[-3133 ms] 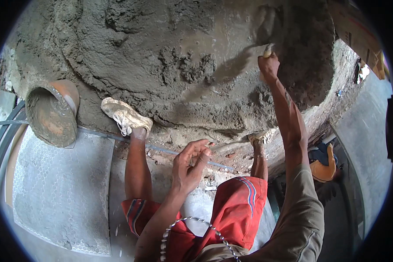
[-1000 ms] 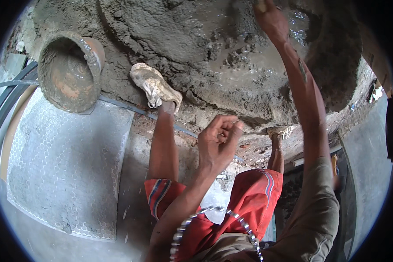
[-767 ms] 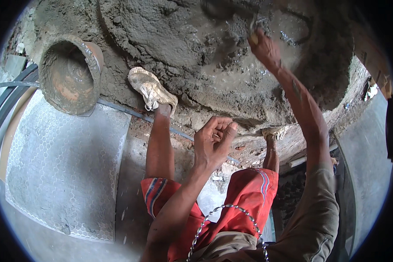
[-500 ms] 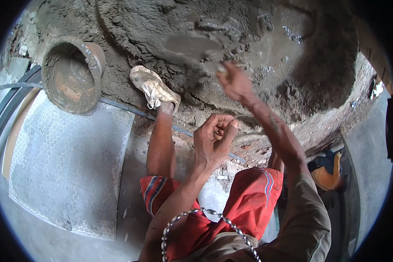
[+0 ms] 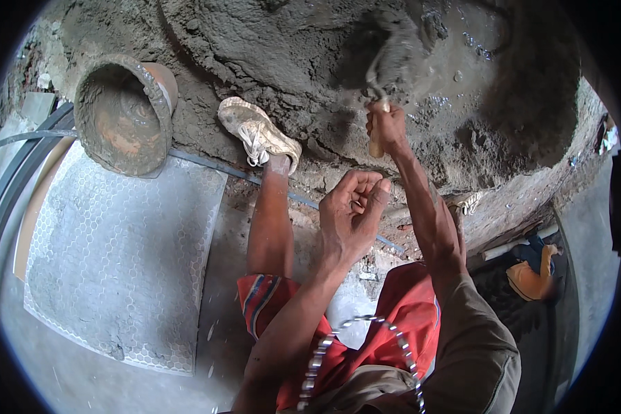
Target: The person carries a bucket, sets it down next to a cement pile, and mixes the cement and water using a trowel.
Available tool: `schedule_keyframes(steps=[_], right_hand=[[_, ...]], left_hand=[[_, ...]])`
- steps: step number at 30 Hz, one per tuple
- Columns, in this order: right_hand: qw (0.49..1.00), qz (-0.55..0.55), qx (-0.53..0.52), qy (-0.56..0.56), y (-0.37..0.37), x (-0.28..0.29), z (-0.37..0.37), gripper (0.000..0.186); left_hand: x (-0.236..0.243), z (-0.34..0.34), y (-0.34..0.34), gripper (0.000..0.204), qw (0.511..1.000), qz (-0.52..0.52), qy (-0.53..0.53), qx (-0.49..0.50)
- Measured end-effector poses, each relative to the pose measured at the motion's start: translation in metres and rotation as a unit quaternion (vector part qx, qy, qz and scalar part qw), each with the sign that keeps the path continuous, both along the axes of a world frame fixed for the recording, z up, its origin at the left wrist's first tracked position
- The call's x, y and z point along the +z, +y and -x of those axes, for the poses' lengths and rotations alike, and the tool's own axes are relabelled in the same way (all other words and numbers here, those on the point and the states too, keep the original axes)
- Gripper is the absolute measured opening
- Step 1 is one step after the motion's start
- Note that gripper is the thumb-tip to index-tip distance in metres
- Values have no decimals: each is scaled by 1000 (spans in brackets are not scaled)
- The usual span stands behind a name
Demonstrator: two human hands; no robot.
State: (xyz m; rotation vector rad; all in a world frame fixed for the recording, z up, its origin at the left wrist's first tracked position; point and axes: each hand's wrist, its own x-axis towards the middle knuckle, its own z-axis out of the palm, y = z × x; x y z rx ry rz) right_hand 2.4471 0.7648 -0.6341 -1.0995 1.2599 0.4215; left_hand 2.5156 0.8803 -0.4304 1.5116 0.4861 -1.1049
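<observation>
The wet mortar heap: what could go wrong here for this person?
The right hand lifts a loaded trowel over the wet mortar heap; mortar may splash onto bare legs. The shoe stands on the heap's edge and could slip. The pan lies tipped nearby, a possible trip.

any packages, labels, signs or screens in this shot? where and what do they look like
None can be made out. The view holds a wet grey mortar heap, a mortar-caked round pan at upper left, a honeycomb-patterned grey sheet below it, the right hand gripping a trowel over the heap, and the empty, half-curled left hand.
</observation>
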Motion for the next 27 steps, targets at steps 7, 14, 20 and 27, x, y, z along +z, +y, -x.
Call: schedule_keyframes(steps=[7,14,20,27], right_hand=[[970,76,220,-64,22,-13,-91,22],[980,7,192,-43,-19,-21,-53,14],[989,-45,-137,-40,-36,-8,-15,16],[953,-76,293,-21,12,17,14,15]], left_hand=[[-1,1,1,18,1000,-6,7,4],[1,-10,6,19,999,-34,-9,-30],[1,-10,9,19,1000,9,-4,12],[0,-8,7,18,999,-2,32,31]])
